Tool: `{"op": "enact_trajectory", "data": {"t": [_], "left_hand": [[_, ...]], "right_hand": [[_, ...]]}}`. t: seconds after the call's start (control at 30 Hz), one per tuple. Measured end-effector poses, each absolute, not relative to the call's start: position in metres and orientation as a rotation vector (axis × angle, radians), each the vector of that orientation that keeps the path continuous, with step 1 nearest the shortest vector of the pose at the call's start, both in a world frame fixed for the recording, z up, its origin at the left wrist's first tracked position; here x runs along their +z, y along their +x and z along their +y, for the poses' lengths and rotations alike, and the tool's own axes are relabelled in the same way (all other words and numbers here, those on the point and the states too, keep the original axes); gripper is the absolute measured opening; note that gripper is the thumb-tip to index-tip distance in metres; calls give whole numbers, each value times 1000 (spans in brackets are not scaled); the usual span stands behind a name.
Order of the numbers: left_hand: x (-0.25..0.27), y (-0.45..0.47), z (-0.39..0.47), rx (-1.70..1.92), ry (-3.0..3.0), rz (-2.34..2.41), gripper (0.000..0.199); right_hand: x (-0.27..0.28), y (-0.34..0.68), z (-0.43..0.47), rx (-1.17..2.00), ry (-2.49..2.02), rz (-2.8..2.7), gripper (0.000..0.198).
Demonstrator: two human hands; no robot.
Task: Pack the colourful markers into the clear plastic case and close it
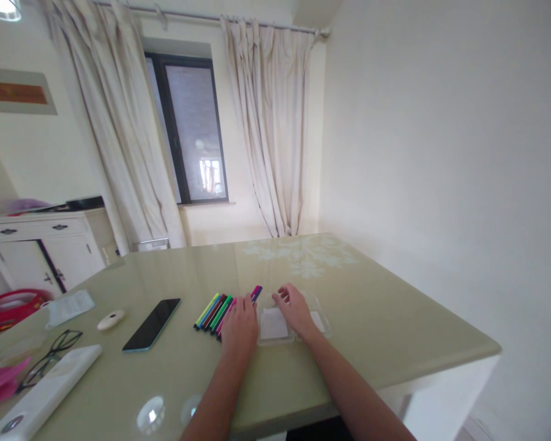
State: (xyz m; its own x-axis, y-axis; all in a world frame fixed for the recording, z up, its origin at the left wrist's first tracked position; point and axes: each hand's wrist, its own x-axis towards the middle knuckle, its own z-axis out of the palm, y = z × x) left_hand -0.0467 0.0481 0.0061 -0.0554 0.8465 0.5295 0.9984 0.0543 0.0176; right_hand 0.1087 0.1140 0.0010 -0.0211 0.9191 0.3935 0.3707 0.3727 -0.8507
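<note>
A row of coloured felt-tip markers point(212, 312) lies side by side on the glossy table, with yellow, blue, dark red, green and pink ones showing. My left hand point(241, 321) rests over the right side of that row, fingers stretched out and touching the markers. Pink and purple marker ends point(257, 292) stick out past its fingertips. To the right sits a clear plastic case point(275, 342) with white pieces, perhaps paper, in it. Above this case is my right hand point(294, 311), its fingers loosely bent and apart, with nothing visible between them.
Left of the markers are a smartphone point(151, 326), a small round whitish object point(111, 320), black-framed glasses point(50, 356) and a long white device point(50, 392). A face mask point(70, 307) and something pink point(2, 381) lie farther left. A wall point(441, 184) borders the right side.
</note>
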Motion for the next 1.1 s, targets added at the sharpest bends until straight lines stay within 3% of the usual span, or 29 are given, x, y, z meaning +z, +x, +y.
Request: {"op": "enact_trajectory", "data": {"t": [0.23, 0.47, 1.1], "left_hand": [[3, -62, 48, -471, -1751, -2151, 36], [2, -57, 44, -459, -1782, -2127, 27], [3, -61, 45, -455, -1752, -2138, 30]], "right_hand": [[-8, 121, 117, 296, -1442, -1975, 16], [-7, 137, 129, 275, -1538, -1996, 17], [-1, 163, 134, 189, -1590, -2053, 23]]}}
